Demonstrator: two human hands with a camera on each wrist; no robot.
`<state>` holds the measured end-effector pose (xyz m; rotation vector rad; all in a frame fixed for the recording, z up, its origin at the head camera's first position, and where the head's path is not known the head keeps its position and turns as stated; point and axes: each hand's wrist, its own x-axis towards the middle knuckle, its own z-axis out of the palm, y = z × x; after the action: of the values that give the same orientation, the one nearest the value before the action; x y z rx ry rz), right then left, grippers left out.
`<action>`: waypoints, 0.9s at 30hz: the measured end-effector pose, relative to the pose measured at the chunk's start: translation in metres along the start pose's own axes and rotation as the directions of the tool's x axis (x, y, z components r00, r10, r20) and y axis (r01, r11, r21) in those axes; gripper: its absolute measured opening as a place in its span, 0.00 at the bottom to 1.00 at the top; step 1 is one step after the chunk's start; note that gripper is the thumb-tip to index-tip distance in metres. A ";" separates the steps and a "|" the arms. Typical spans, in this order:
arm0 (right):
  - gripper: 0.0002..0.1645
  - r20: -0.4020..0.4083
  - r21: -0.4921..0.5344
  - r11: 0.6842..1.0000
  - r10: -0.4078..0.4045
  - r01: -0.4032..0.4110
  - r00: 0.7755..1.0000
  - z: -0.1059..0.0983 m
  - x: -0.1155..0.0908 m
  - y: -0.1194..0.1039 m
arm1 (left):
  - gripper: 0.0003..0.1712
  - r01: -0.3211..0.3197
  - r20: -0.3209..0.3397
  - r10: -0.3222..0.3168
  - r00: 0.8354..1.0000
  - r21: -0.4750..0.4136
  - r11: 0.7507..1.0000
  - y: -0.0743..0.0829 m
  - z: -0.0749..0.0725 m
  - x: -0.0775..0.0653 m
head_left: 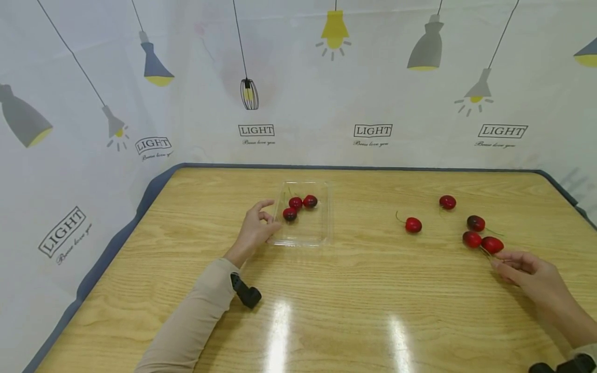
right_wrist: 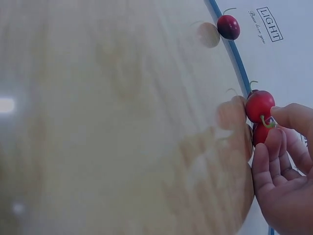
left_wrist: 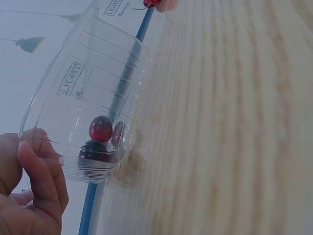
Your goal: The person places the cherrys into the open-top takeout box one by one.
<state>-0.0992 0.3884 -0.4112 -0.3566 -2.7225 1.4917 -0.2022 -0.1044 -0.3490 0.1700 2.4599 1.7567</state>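
Note:
A clear plastic box (head_left: 322,228) stands left of the table's middle, its rim pinched by my left hand (head_left: 256,225) at the near left side. Inside lie three dark red cherries (head_left: 295,203), bunched toward the back left; through the wall they show again as cherries (left_wrist: 100,129) in the left wrist view. Over on the right, my right hand (head_left: 531,272) pinches the stem of a red cherry (head_left: 492,244). Its thumb and fingertips meet at the green stem (right_wrist: 266,122) in the right wrist view. Another cherry (head_left: 472,239) sits against the held one.
A darker cherry (head_left: 475,223) lies just behind that pair, its stem pointing right. Farther back is a single cherry (head_left: 447,202), and a cherry with an upright curved stem (head_left: 413,225) lies nearer the box. The wooden table (head_left: 364,290) ends at a printed cloth (head_left: 303,145).

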 end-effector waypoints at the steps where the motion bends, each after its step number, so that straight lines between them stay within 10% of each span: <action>1: 0.19 -0.003 -0.018 1.000 0.005 -0.005 1.000 0.000 0.000 0.000 | 0.34 -0.004 0.000 0.004 1.000 0.001 1.000 -0.001 0.000 0.000; 27: 0.20 -0.007 -0.073 0.997 -0.026 0.026 1.000 0.003 -0.005 -0.002 | 0.34 0.007 -0.008 -0.007 1.000 -0.002 1.000 0.002 0.002 -0.003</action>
<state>-0.0951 0.3841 -0.4104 -0.3267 -2.7696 1.3850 -0.1989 -0.1027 -0.3473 0.1545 2.4609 1.7606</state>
